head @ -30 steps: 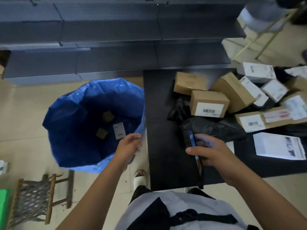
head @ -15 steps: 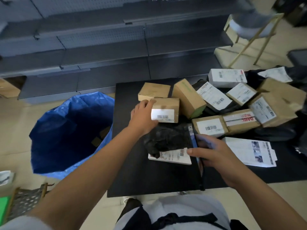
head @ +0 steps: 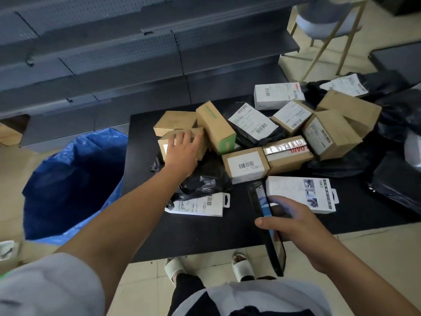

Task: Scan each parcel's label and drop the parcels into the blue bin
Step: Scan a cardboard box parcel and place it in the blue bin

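Observation:
A small cardboard box (head: 200,145) with a white label lies at the left of the parcel pile on the black table (head: 205,238). My left hand (head: 182,151) rests on it, fingers spread fairly straight over its top and palm covering the label. My right hand (head: 296,226) grips a black handheld scanner (head: 262,201) with a blue screen, held over the table's front edge. The blue bin (head: 68,179) stands on the floor left of the table, its inside dark.
Several labelled cardboard boxes (head: 246,165) and black poly bags (head: 202,181) crowd the table's back and right. Two flat white packs (head: 200,205) (head: 296,190) lie near the front. Grey shelving (head: 114,53) runs behind. A chair (head: 328,23) stands at the back right.
My left hand left the blue bin's rim, swung right over the table and came down on the small cardboard box. The right hand keeps its hold on the scanner.

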Action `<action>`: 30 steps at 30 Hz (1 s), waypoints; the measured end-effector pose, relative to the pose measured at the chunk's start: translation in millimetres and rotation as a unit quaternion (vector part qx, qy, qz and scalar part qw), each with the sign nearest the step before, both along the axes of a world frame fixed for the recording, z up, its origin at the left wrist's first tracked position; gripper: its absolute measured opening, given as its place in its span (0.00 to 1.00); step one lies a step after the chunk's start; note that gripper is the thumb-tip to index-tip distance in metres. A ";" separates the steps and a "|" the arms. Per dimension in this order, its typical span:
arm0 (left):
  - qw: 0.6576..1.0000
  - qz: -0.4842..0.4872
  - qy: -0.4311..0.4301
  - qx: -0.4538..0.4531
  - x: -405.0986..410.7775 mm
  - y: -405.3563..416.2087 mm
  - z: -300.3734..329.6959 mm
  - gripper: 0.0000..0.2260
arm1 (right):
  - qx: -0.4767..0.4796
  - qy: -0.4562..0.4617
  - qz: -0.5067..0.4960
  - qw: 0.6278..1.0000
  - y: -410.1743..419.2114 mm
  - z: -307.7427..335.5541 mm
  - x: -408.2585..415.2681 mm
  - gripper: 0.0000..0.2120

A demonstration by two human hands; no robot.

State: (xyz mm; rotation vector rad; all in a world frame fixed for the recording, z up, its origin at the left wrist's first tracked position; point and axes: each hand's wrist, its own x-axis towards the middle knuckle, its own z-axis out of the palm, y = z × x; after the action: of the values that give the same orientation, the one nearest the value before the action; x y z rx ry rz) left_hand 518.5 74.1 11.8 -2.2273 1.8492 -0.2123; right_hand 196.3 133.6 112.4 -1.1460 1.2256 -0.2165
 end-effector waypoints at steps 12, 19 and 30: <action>0.882 0.211 0.355 -0.226 16.5 69.7 85.7 0.42 | -0.018 -0.018 0.098 0.995 -2.8 9.7 29.9 0.41; 0.495 0.454 0.621 -0.405 25.2 199.3 72.7 0.38 | -0.021 -0.045 0.230 0.972 7.4 -2.6 90.0 0.33; 0.134 0.634 0.701 -0.296 -55.4 291.2 3.9 0.12 | 0.045 0.007 0.356 0.933 34.7 -49.8 128.7 0.23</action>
State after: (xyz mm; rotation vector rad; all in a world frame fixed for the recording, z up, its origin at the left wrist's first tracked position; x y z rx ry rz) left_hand 463.1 365.3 15.6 1.3638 0.7771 -0.9548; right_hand 325.0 168.3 62.5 -1.4346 0.7544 0.3938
